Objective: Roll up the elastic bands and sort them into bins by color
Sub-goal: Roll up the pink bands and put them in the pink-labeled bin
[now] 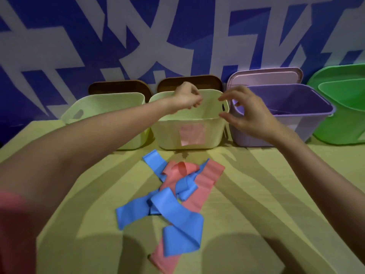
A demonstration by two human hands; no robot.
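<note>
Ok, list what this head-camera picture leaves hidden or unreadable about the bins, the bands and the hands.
- Middle cream bin: its floor is hidden by its front wall and the left hand.
- Pink label on that bin: too blurred to read.
- Green bin: cut off by the right edge.
- Band pile: blue and pink bands overlap, so the count is unclear.
- Left hand: curled fingers hide whether it holds anything.
- Right hand: holds nothing visible.

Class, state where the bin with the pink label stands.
The labelled bin stands mid-view, between a plain cream bin and a purple bin.
</note>
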